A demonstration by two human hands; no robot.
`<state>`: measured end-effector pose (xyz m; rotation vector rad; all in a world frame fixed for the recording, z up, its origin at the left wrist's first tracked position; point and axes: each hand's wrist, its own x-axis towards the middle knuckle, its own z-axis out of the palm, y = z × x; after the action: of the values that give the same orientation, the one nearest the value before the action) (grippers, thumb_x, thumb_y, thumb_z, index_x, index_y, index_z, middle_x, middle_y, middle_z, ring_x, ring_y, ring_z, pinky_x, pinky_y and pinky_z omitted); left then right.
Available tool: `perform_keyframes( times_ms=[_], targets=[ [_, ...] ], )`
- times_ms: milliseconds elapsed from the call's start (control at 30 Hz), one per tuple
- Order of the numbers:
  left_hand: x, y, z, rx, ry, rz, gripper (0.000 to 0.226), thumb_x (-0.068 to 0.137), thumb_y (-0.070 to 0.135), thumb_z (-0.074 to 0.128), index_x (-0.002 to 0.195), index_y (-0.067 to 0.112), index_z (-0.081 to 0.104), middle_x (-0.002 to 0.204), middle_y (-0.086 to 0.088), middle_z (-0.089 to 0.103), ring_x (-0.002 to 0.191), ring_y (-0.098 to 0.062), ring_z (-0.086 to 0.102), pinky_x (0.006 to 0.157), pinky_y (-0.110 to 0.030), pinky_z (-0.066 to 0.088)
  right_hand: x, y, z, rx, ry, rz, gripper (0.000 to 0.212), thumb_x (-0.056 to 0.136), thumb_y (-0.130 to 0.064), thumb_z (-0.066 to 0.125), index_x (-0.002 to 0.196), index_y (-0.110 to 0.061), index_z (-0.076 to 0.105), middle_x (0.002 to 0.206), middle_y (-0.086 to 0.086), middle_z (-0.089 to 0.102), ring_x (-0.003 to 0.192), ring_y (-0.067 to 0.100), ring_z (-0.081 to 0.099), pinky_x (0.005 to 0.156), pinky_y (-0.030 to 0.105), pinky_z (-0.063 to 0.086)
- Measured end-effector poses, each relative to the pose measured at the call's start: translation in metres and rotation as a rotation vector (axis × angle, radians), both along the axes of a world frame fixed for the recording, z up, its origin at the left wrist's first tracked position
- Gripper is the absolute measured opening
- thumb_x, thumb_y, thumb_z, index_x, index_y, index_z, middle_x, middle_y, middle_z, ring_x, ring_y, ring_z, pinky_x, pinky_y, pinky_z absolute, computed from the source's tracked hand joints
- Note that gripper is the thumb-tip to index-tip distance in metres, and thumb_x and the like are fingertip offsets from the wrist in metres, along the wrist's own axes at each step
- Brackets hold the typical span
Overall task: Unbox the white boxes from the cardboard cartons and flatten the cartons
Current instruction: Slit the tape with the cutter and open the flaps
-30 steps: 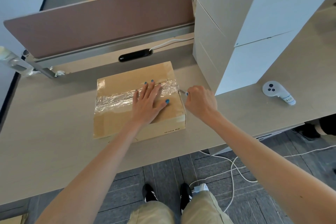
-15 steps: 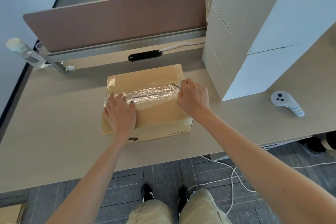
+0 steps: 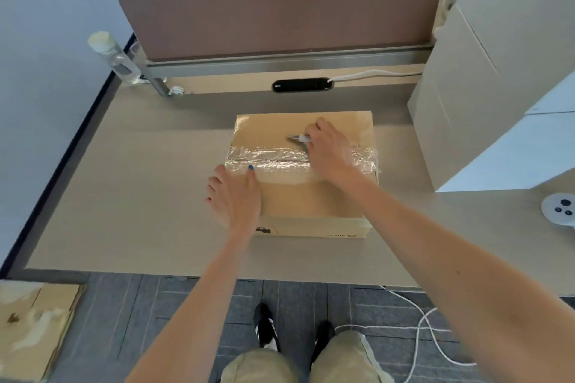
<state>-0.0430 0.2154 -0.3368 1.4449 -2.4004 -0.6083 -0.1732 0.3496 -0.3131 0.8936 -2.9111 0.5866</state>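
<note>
Pale wood-grain desk (image 3: 140, 196), even soft light, faint shadows. Brown divider panel (image 3: 280, 15) upright along far edge, set in grey metal rail (image 3: 280, 64). Black cable slot (image 3: 301, 85) just in front, white cord (image 3: 373, 73) leading out to R. Plain pale wall (image 3: 46, 40) at L, dark strip (image 3: 72, 146) betw. wall and desk. Grey carpet tiles (image 3: 186, 305) below near edge. White cable (image 3: 426, 326) looped on floor at R.

A small grey tool (image 3: 297, 138) pokes from the right hand (image 3: 329, 152), blurred, its handle hidden inside the fingers; its kind cannot be told. The left hand (image 3: 235, 196) covers part of the tiny print on the carton (image 3: 311, 196). Tall white boxes (image 3: 497, 87) and a white controller (image 3: 560, 208) run off the right edge. Flattened cardboard (image 3: 34, 323) runs off the lower left corner.
</note>
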Motion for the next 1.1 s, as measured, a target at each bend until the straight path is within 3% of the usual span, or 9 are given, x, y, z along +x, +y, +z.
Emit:
perform_keyframes(
  times_ms=[200, 433, 600, 767, 933, 1100],
  targets=[
    [-0.010, -0.024, -0.002, -0.002, 0.076, -0.159, 0.056, 0.090, 0.052, 0.056, 0.131, 0.015, 0.047, 0.125, -0.006, 0.056, 0.122, -0.028, 0.047, 0.099, -0.041, 0.033, -0.015, -0.025, -0.001, -0.032, -0.015, 0.070, 0.017, 0.097, -0.015, 0.045, 0.109, -0.012, 0.057, 0.112, 0.003, 0.050, 0.102, 0.020, 0.049, 0.073, 0.032, 0.042],
    [-0.037, -0.058, 0.000, 0.035, 0.056, -0.426, 0.051, 0.088, 0.052, 0.059, 0.130, 0.025, 0.049, 0.124, 0.004, 0.056, 0.123, -0.019, 0.047, 0.101, -0.035, 0.032, -0.032, -0.048, 0.001, -0.076, -0.035, 0.111, 0.019, 0.096, -0.015, 0.047, 0.110, -0.011, 0.059, 0.115, 0.003, 0.053, 0.109, 0.020, 0.049, 0.077, 0.033, 0.044],
    [-0.058, -0.083, 0.001, 0.008, -0.004, -0.668, 0.048, 0.086, 0.054, 0.063, 0.126, 0.032, 0.050, 0.120, 0.011, 0.055, 0.121, -0.014, 0.048, 0.099, -0.033, 0.033, -0.049, -0.061, 0.001, -0.102, -0.039, 0.075, 0.018, 0.096, -0.016, 0.047, 0.107, -0.010, 0.060, 0.113, 0.002, 0.053, 0.110, 0.018, 0.047, 0.072, 0.033, 0.044],
    [-0.080, -0.104, 0.005, -0.031, -0.053, -0.910, 0.047, 0.087, 0.055, 0.062, 0.127, 0.036, 0.049, 0.127, 0.013, 0.055, 0.118, -0.012, 0.049, 0.095, -0.032, 0.034, -0.061, -0.069, -0.003, -0.009, 0.005, 0.065, 0.019, 0.097, -0.019, 0.046, 0.106, -0.012, 0.061, 0.107, 0.002, 0.058, 0.110, 0.021, 0.046, 0.081, 0.037, 0.047],
    [-0.101, -0.130, 0.011, -0.093, -0.123, -1.186, 0.058, 0.084, 0.065, 0.050, 0.131, 0.032, 0.045, 0.129, 0.010, 0.056, 0.117, -0.017, 0.053, 0.093, -0.035, 0.041, -0.066, -0.072, -0.002, 0.057, -0.011, -0.048, 0.017, 0.091, -0.018, 0.049, 0.101, -0.014, 0.063, 0.099, -0.001, 0.060, 0.104, 0.019, 0.049, 0.067, 0.030, 0.039],
    [-0.118, -0.146, 0.018, -0.127, -0.177, -1.337, 0.063, 0.084, 0.058, 0.067, 0.131, 0.023, 0.042, 0.129, 0.003, 0.059, 0.111, -0.022, 0.056, 0.084, -0.029, 0.035, -0.066, -0.073, 0.006, 0.183, -0.151, -0.083, 0.019, 0.089, -0.023, 0.052, 0.100, -0.018, 0.067, 0.099, 0.003, 0.065, 0.095, 0.023, 0.059, 0.071, 0.029, 0.040]
  ],
)
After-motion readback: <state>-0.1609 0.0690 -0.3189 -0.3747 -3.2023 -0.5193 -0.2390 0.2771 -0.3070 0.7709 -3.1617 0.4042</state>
